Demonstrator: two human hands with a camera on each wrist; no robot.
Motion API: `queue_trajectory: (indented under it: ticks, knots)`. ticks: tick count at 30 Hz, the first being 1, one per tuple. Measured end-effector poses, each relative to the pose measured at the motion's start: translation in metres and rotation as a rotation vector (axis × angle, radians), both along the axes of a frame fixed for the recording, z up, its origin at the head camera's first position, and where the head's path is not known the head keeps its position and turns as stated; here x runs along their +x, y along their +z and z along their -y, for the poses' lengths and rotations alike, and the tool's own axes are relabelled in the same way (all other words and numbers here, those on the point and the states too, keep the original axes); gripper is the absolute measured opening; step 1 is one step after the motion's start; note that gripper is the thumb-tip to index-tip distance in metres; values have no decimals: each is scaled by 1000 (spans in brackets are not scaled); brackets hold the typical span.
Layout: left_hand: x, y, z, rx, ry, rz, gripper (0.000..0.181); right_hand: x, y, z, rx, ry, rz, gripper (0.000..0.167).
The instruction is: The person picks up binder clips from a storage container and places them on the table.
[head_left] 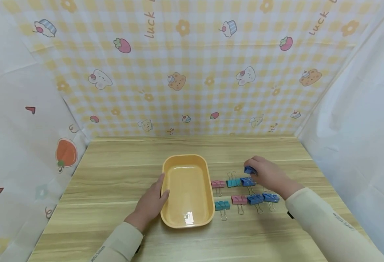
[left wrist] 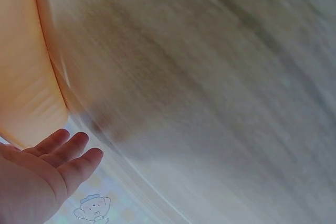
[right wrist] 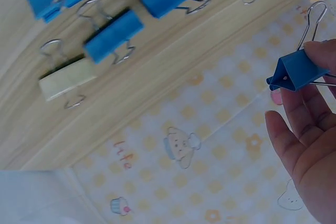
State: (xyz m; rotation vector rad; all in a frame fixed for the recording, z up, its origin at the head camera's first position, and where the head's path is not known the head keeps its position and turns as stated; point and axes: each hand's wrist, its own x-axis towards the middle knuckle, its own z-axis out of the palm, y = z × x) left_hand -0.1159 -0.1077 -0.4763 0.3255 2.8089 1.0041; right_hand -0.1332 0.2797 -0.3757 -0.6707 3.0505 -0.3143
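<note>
A blue binder clip (head_left: 250, 170) is pinched between the thumb and fingers of my right hand (head_left: 267, 174), raised above the back row of clips. The right wrist view shows this clip (right wrist: 299, 69) with its wire handles folded out. My left hand (head_left: 150, 202) rests against the left side of a yellow tray (head_left: 210, 196), its thumb at the rim. In the left wrist view, the left hand's fingers (left wrist: 79, 169) look relaxed beside the tray wall (left wrist: 26, 61). Below the right hand lies another blue clip (head_left: 248, 182); part of the back row is hidden.
Right of the tray lie two rows of binder clips, including a pink clip (head_left: 239, 199), a teal clip (head_left: 222, 205) and a blue clip (head_left: 270, 197). A cream clip (right wrist: 68, 80) shows in the right wrist view. A patterned cloth (head_left: 192, 83) hangs behind the wooden table (head_left: 113, 167).
</note>
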Motion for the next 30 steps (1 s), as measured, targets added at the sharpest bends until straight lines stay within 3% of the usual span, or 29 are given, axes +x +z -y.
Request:
queue_trajectory:
  ticks: [9, 15, 30]
  knots:
    - [-2, -2, 0, 14, -1, 14, 67, 10, -9, -24, 26, -10, -26, 35]
    - [-2, -3, 0, 21, -11, 18, 67, 18, -7, -33, 23, -23, -20, 35]
    - [0, 4, -1, 31, -11, 44, 66, 31, -11, -59, 50, -62, 19, 33]
